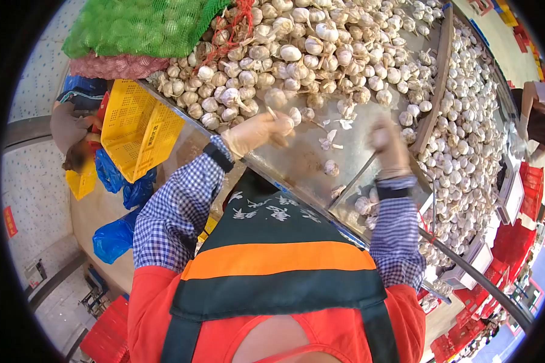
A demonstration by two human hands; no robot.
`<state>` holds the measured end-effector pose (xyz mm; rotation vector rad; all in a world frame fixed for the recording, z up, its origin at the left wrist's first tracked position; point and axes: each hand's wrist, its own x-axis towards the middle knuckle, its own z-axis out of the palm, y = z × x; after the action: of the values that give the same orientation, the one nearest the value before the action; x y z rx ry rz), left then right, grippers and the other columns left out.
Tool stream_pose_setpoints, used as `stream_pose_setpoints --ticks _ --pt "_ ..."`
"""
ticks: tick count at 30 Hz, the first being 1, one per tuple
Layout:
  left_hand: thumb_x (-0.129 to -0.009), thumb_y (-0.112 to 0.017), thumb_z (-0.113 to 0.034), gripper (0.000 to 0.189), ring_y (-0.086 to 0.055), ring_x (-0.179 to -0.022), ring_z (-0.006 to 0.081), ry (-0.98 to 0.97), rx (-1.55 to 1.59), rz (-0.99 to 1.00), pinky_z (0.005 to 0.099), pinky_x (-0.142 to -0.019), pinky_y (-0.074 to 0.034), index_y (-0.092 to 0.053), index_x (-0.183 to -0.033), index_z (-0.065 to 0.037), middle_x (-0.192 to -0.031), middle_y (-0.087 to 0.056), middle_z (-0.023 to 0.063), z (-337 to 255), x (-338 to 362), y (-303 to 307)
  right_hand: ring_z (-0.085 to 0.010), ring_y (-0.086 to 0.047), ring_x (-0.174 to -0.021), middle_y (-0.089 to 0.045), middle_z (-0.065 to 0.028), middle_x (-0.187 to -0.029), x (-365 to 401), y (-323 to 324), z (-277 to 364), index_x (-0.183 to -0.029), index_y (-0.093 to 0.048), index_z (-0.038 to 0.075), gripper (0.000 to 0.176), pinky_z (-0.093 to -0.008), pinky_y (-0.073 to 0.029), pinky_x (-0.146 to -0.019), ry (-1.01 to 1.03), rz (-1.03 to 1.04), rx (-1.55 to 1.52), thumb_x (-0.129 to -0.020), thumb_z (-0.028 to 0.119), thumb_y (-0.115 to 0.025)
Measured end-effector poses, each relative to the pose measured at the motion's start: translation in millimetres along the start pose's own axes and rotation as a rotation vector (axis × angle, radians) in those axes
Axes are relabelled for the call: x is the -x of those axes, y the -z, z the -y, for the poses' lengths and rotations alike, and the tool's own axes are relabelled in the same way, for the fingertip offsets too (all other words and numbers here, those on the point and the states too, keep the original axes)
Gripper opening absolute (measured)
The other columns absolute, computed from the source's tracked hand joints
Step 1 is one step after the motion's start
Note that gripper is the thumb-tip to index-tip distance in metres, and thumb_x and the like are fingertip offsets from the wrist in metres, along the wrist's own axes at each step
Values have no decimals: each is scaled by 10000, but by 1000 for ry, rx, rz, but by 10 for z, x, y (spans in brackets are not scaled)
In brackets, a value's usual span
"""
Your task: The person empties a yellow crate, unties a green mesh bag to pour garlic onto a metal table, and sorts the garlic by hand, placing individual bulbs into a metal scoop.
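Observation:
My left hand point(261, 132), in a thin pale glove, is closed at the table's front edge, its fingers around a garlic bulb point(280, 123) whose outline is blurred. Another bulb point(295, 116) shows right at its fingertips. Over the right part of the metal table point(297, 158) is my right hand point(389, 145), gloved and smeared by motion; what it holds, if anything, cannot be made out. Loose skins point(328, 140) and a single bulb point(331, 168) lie between the hands. Beyond them spreads a large heap of garlic point(309, 54).
Green net sacks point(145, 27) lie at the upper left, above a yellow crate point(136, 130) and blue bags point(116, 236). A wooden divider point(436, 85) borders more garlic point(466, 121). A metal bar point(352, 181) slants beside my right hand. People stand at far left and right.

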<state>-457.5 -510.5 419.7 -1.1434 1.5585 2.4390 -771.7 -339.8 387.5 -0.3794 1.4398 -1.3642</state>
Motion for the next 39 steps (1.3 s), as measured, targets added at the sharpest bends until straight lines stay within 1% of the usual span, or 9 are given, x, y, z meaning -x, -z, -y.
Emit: stream_pose_setpoints --ticks 2,5,7,8,13,20,29,35,39 --pt "-912 -555 -280 441 -613 -834 185 -6 373 150 343 -726 -506 -486 -1264 -22 -1104 -610 160 -35 57 -32 -118 -564 -752 -573 -42 -907 148 122 691 -987 -551 62 94 -243 -515 -607 671 -271 537 -906 86 -508" --pt "-909 -522 -285 518 -629 -856 236 -45 683 262 361 -732 -519 -426 -1349 -27 -1178 -582 210 -69 61 -112 -178 -600 -908 -621 -101 -1097 114 340 1029 -1183 -548 82 259 -318 -521 -767 204 -524 -775 -954 179 -477" --pt "-904 -504 -271 539 -630 -921 273 -83 765 243 375 -758 -518 -400 -1372 -25 -1198 -569 230 -84 16 -145 -200 -609 -943 -627 -124 -1099 -100 360 642 -1234 -521 28 430 -366 -503 -813 218 -132 349 -996 365 -397" --pt "-877 -538 -214 485 -627 -968 288 -109 780 235 364 -776 -508 -461 -1319 -30 -1186 -582 209 -103 -9 -149 -204 -613 -937 -639 -91 -1088 -183 9 450 -1189 -567 66 353 -346 -499 -804 192 -167 -47 -983 328 -454" --pt "-873 -582 -149 250 -619 -860 240 -213 782 37 330 -738 -490 -585 -1102 -51 -998 -634 115 13 -80 200 -271 -630 -931 -627 -108 -1122 -254 -1434 -327 -1143 -610 141 302 -371 -534 -742 461 162 1295 -870 267 -588" --pt "-993 -441 -288 306 -619 -857 244 -178 935 -89 334 -714 -509 -561 -1125 -39 -1021 -637 149 14 -26 410 -321 -673 -831 -663 -178 -948 -267 -1326 -500 -1084 -550 76 268 -444 -534 -691 108 241 1443 -846 193 -509" --pt "-1001 -376 -408 461 -633 -880 222 -266 712 -267 305 -711 -532 -505 -1247 -40 -1067 -622 169 -225 -50 256 -267 -651 -770 -656 -106 -870 -415 -1712 -664 -1192 -544 165 349 -391 -513 -618 517 257 1695 -843 151 -545" --pt "-954 -439 -514 496 -452 -582 80 -69 473 -388 212 -477 -333 -586 -1085 -60 -745 -558 7 -142 51 320 -234 -666 -832 -645 -121 -963 -197 -1490 -500 -1240 -484 130 337 -343 -533 -682 336 435 1244 -929 250 -536" --pt "-893 -596 -468 442 -538 -590 119 -89 212 -430 254 -479 -390 -583 -1102 -79 -770 -591 56 6 -100 302 -140 -625 -752 -601 -88 -1007 168 -1257 -153 -1307 -419 91 451 -240 -494 -613 -203 599 -131 -952 346 -532"
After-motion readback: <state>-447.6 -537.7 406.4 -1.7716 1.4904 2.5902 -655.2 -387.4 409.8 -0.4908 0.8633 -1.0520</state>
